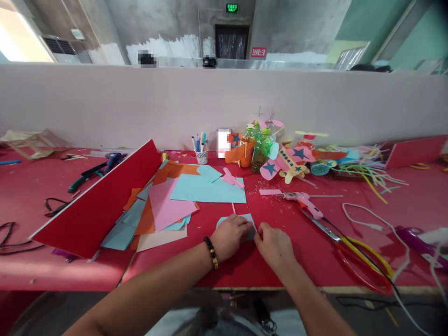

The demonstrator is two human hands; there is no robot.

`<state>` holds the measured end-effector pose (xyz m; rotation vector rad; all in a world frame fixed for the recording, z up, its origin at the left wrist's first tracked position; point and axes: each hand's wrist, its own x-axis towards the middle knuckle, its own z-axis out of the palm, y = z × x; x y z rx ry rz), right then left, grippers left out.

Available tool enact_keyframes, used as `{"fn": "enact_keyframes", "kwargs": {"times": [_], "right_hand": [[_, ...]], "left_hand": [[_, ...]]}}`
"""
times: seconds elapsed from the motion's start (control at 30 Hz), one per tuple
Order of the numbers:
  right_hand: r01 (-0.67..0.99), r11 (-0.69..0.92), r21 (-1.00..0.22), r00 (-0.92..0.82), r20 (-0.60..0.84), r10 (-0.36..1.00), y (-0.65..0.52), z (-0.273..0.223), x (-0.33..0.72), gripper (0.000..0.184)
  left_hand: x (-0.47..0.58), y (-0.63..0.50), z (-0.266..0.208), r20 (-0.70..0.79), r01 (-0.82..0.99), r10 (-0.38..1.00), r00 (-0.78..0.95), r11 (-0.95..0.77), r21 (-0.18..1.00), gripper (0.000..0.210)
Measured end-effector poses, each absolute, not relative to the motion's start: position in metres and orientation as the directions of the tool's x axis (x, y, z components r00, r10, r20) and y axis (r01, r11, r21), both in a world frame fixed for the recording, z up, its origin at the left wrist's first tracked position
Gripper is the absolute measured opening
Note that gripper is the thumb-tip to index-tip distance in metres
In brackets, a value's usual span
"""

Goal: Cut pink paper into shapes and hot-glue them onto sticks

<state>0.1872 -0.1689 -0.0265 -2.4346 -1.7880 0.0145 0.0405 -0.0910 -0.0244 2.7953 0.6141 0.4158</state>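
Note:
My left hand (pixel 231 235), with a beaded bracelet at the wrist, bends over a small light-blue piece of paper (pixel 248 217) and holds it against the red table. Its fingers cover much of the paper. My right hand (pixel 276 245) is closed in a pinch at the paper's right edge; its fingertips touch that edge close to the left fingers. A thin pink paper strip (pixel 234 208) sticks out beyond my left hand. Beyond both hands lies a larger light-blue sheet (pixel 210 189) with a pink paper piece (pixel 233 178) on it.
Coloured paper sheets (pixel 171 203) overlap at left by a leaning red board (pixel 105 205). A pink glue gun (pixel 304 200) and large scissors (pixel 345 240) lie at right, with cables around. Behind stand a pen cup (pixel 201 157), green bottles (pixel 262 149) and a pink paper plane (pixel 289 161).

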Motion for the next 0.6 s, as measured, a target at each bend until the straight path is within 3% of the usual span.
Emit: {"fn": "enact_keyframes", "kwargs": {"times": [0.13,0.23,0.33,0.4,0.5,0.6], "right_hand": [[0.958,-0.251,-0.136,0.257,0.029,0.966,-0.169,-0.027,0.189,0.012],[0.934,-0.174,-0.313,0.198,0.047,0.979,-0.176,-0.023,0.205,0.014],[0.873,-0.191,-0.450,0.302,0.188,0.935,-0.192,-0.019,0.241,0.017],[0.859,-0.260,-0.441,0.403,0.270,0.874,-0.204,-0.020,0.272,0.019],[0.891,-0.327,-0.316,0.434,0.380,0.816,-0.220,-0.025,0.316,0.022],[0.895,-0.390,-0.216,0.445,0.391,0.805,-0.229,-0.031,0.344,0.026]], "left_hand": [[0.042,-0.088,-0.022,0.184,0.340,0.384,0.905,-0.912,0.229,0.033],[0.044,-0.084,-0.027,0.179,0.316,0.359,0.916,-0.921,0.229,0.030],[0.045,-0.080,-0.033,0.164,0.294,0.330,0.929,-0.932,0.210,0.030],[0.046,-0.080,-0.033,0.159,0.291,0.324,0.933,-0.935,0.201,0.030],[0.045,-0.082,-0.029,0.176,0.304,0.337,0.925,-0.934,0.190,0.030],[0.045,-0.084,-0.025,0.179,0.331,0.358,0.917,-0.929,0.164,0.029]]}}
